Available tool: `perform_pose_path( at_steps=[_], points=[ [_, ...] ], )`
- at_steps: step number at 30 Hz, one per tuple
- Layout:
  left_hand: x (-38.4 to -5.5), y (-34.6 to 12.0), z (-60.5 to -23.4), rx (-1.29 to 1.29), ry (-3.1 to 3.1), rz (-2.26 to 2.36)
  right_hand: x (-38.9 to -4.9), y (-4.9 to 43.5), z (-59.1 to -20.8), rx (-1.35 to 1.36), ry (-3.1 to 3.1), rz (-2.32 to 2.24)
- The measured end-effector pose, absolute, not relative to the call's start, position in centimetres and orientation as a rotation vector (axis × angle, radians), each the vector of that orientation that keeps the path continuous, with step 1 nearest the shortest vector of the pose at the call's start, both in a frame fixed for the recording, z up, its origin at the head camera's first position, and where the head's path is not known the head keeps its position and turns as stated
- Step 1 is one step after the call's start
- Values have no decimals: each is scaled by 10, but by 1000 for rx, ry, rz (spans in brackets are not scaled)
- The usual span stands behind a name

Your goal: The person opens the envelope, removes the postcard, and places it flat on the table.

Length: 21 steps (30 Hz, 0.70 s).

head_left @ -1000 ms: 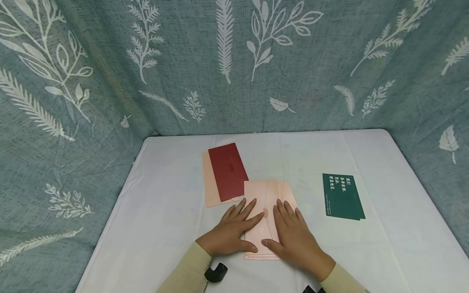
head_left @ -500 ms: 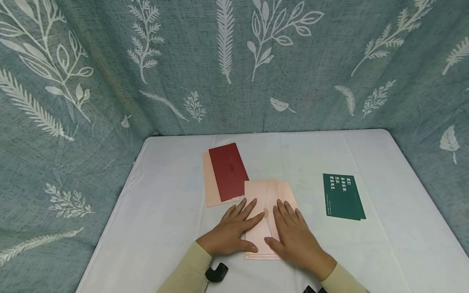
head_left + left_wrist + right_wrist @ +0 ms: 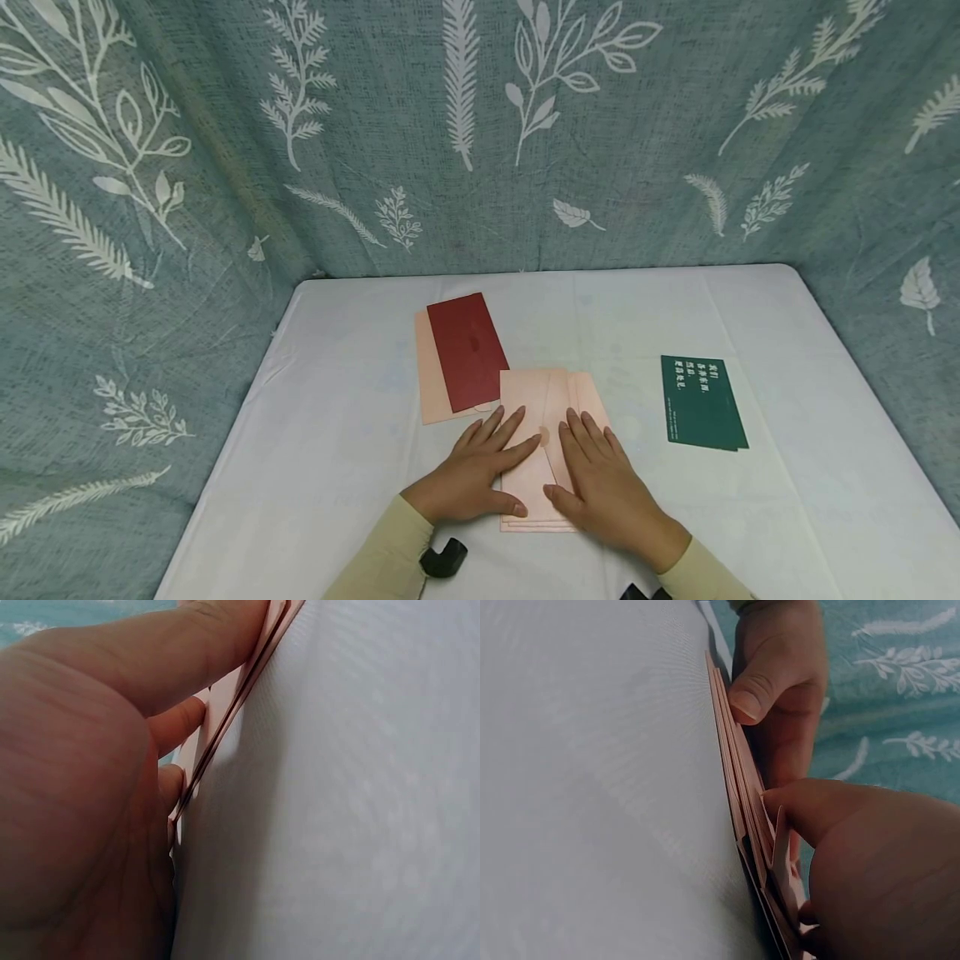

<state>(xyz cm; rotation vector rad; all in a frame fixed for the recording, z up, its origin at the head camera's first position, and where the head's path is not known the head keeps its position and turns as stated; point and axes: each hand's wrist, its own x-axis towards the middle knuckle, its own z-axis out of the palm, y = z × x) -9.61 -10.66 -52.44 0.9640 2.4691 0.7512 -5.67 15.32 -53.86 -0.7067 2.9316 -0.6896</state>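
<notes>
A small stack of pale pink envelopes [image 3: 525,487] lies on the white-covered table, the top one showing its flap and a round seal. My left hand [image 3: 480,471] rests on the left part of the top envelope with fingers spread, the index fingertip by the seal. My right hand [image 3: 603,483] lies on the right part, fingers straight and close together, thumb out toward the flap edge. In the right wrist view the layered edges of the envelopes [image 3: 739,772] show, one flap edge lifting slightly near the right thumb. The right hand hides part of the stack.
Behind the stack, a dark red envelope [image 3: 467,354] lies over a peach one [image 3: 431,375]. To the right are green cards [image 3: 703,404] with white writing. A leaf-patterned curtain [image 3: 517,217] surrounds the table [image 3: 352,358].
My right thumb has slid slightly to the right along the top envelope. The left hand and the other things have stayed in place.
</notes>
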Motion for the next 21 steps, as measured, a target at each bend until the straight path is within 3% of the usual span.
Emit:
perform_pose_path(
  at_steps=[21],
  points=[
    [-98,-107,-524,964,2451,774,-58,155,-537,-684,2892,-745]
  ],
)
